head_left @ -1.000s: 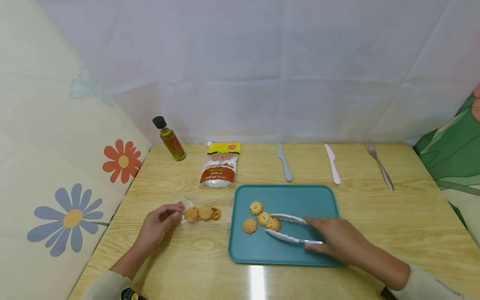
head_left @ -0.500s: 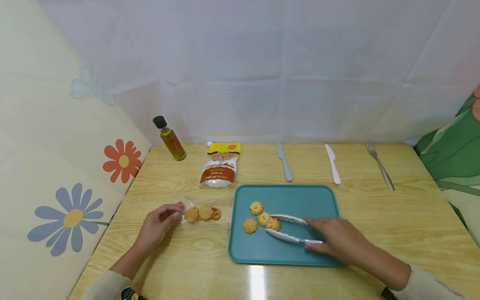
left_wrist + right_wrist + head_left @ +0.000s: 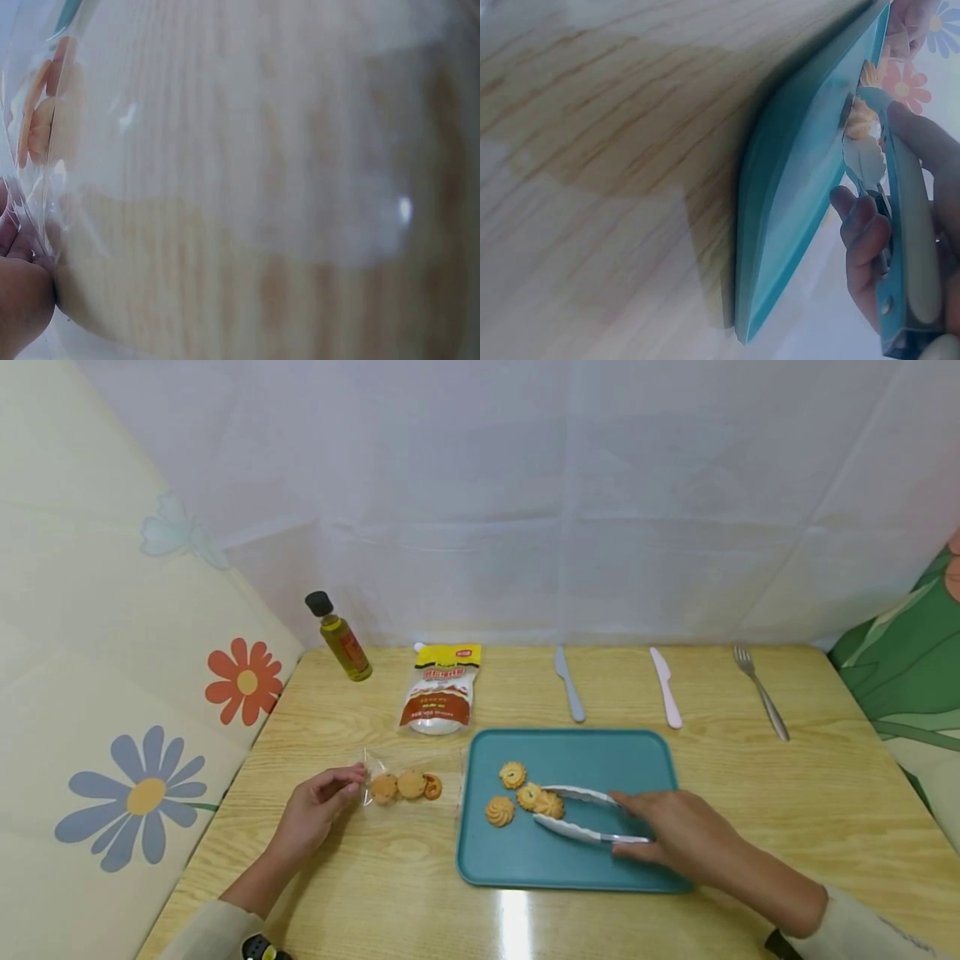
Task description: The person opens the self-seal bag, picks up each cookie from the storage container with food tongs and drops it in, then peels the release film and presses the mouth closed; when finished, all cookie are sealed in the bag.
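Note:
On the left of the head view, my left hand (image 3: 311,810) pinches the left end of a clear plastic bag (image 3: 448,768) lying on the table. Inside the bag are two round cookies (image 3: 411,784) and a small pretzel-shaped one (image 3: 432,787). My right hand (image 3: 686,833) grips metal tongs (image 3: 576,831) over the teal tray (image 3: 622,756). The tongs' white scalloped tips stand spread on either side of a swirled cookie (image 3: 551,806). That cookie overlaps a round cookie (image 3: 528,796) to its left. Two more cookies (image 3: 500,812) lie toward the tray's left side.
Behind the bag sits a yellow, white and brown food packet (image 3: 438,692). An oil bottle (image 3: 345,647) stands at the back left. A grey knife (image 3: 570,687), a pink knife (image 3: 666,689) and a fork (image 3: 762,693) line the back. White cloth (image 3: 487,527) hangs behind the table.
My right hand and the tongs have shifted very slightly right, and the swirled cookie between the tips has moved slightly right too. My left hand and the bag have stayed still.

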`<state>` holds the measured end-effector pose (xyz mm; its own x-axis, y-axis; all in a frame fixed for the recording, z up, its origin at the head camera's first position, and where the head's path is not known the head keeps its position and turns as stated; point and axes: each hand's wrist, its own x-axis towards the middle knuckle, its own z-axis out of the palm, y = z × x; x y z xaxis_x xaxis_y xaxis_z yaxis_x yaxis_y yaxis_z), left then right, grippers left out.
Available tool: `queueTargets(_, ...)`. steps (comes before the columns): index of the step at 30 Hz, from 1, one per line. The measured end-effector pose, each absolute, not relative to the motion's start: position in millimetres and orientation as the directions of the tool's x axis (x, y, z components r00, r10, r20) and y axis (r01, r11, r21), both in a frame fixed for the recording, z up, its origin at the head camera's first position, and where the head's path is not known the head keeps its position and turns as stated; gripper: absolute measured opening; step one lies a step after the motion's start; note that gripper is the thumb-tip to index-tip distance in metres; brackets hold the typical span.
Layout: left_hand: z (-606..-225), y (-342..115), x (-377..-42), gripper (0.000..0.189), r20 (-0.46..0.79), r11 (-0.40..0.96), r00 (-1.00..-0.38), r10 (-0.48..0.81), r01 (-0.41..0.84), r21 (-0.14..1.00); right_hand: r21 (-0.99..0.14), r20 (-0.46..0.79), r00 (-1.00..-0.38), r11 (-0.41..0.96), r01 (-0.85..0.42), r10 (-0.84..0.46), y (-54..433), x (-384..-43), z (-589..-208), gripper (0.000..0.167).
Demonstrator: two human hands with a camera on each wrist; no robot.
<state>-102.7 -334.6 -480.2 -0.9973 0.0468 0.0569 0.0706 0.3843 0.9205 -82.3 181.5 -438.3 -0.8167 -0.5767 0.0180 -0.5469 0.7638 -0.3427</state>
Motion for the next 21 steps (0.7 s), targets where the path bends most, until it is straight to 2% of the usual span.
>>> queueTargets(13, -480, -335, -103, 0.022, 0.062, 0.383, -0.997, 0.047, 0.075, 0.921, -0.358, -0.008, -0.825, 0.772, -0.526, -0.565, 182, -84, -431, 0.066)
queueTargets(21, -480, -334, -103, 0.023, 0.064, 0.378, -0.997, 0.05, 0.078, 0.923, -0.363, 0.027, -0.817, 0.756, -0.545, -0.577, 180, -88, -426, 0.065)
